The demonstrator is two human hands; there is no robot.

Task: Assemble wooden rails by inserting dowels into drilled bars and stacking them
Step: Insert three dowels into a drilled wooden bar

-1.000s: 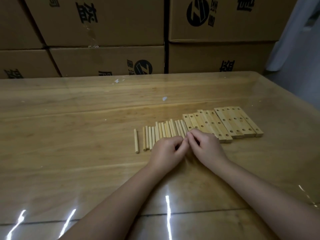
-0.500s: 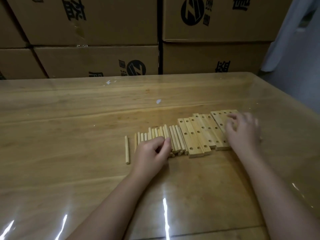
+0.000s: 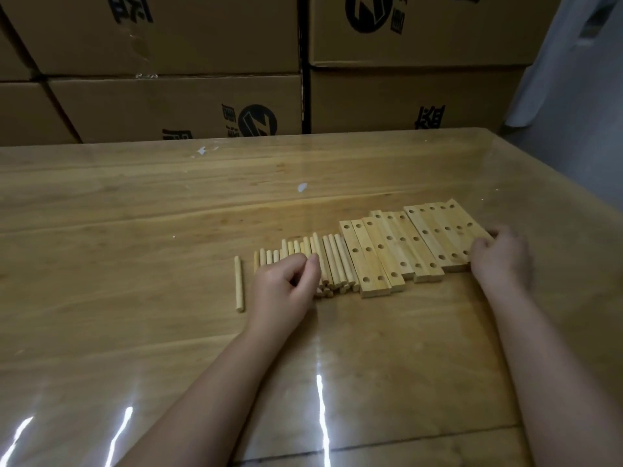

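Nearest you, the table (image 3: 135, 332) carries bright streaks of glare under your forearms, which enter from the bottom edge.

Your left hand (image 3: 286, 284) sits knuckles-up on the row of dowels (image 3: 335, 261), fingers curled down onto them and thumb lying alongside the forefinger. Whether you have one pinched I cannot tell; the fingertips are tucked under the hand. A lone dowel (image 3: 239, 284) lies just left of your knuckles, apart from the row.

Your right hand (image 3: 502, 257) is at the far right of the drilled bars (image 3: 387, 251), fingers curled round the near right edge of the end bar (image 3: 467, 219). It is blurred, so the grip is a reading, not a certainty.

The step looks like the first pick: one bar, one dowel. Draw the end bar away from its neighbours rather than lifting straight up, since they lie touching side by side. Take a single dowel from the edge under your thumb; the packed ones will likely roll.

The dowels' near ends look doubled up in a second layer, but it is too dim to tell. Beyond your fingers, cardboard boxes (image 3: 168, 106) stand stacked behind the table, cut off at the top.
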